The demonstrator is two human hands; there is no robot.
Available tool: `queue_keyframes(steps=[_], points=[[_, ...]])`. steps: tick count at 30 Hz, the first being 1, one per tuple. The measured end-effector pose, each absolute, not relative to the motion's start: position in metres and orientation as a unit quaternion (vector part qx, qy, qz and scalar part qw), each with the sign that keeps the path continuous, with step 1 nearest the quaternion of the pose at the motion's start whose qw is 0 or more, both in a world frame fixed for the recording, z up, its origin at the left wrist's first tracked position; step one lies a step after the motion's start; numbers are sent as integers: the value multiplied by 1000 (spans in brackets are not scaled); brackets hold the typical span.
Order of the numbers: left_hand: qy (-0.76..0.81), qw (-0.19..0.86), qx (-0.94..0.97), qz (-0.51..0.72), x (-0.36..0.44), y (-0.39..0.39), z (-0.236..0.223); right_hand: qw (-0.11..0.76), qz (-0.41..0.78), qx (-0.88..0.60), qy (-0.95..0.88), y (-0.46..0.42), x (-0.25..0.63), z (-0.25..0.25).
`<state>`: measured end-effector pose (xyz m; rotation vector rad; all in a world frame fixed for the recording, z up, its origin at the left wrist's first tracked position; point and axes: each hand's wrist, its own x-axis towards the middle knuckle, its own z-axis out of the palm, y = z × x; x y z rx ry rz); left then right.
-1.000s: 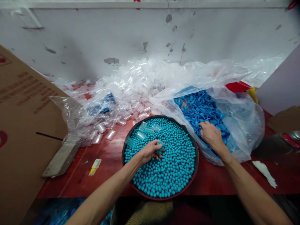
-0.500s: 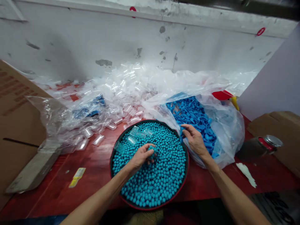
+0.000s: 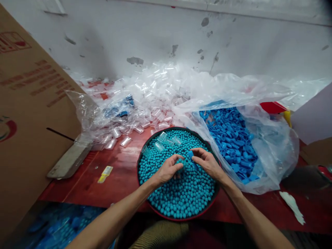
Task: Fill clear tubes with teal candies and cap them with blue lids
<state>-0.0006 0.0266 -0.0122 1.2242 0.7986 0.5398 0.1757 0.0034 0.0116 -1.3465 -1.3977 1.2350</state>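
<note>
A round tray [image 3: 178,219] with a dark inner wall and red rim is full of small teal balls [image 3: 181,199]. My left hand [image 3: 168,169] is over it, closed on a small clear plastic tube [image 3: 181,162] that seems to have teal balls inside; the fingers partly hide it. Close beside it, my right hand [image 3: 209,164] pinches a small blue plastic cap [image 3: 191,156], a little apart from the tube. Several empty clear tubes [image 3: 159,146] lie on the balls at the tray's far left.
Beyond the tray spreads a heap of clear tubes [image 3: 155,90]. To its right an open plastic bag [image 3: 275,152] holds blue pieces [image 3: 233,141]. A cardboard box [image 3: 33,114] stands left, near a yellow-and-white label [image 3: 105,174] on the red table [image 3: 77,188]. White scrap [image 3: 293,207] lies right.
My right hand has moved left from the bag's edge to over the tray, bringing the blue cap close to my left hand. The whole view has shifted left.
</note>
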Motion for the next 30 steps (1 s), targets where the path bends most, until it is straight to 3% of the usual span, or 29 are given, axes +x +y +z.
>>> queue_keyframes(steps=[5, 9, 14, 20, 26, 30], points=[[348, 716, 553, 246, -1, 24, -13, 317, 343, -559, -685, 5, 175, 6], [365, 713, 548, 242, -2, 20, -9, 285, 247, -578, -724, 0, 172, 6], [360, 714, 546, 251, -3, 17, -6, 275, 189, -497, -801, -12, 167, 10], [364, 723, 530, 253, -5, 14, -8, 386, 304, -514, -703, -21, 162, 12], [369, 683, 574, 261, -4, 11, -5, 405, 446, -552, -576, -17, 155, 13], [341, 667, 604, 273, -5, 10, -4, 400, 479, -542, -563, -14, 157, 17]])
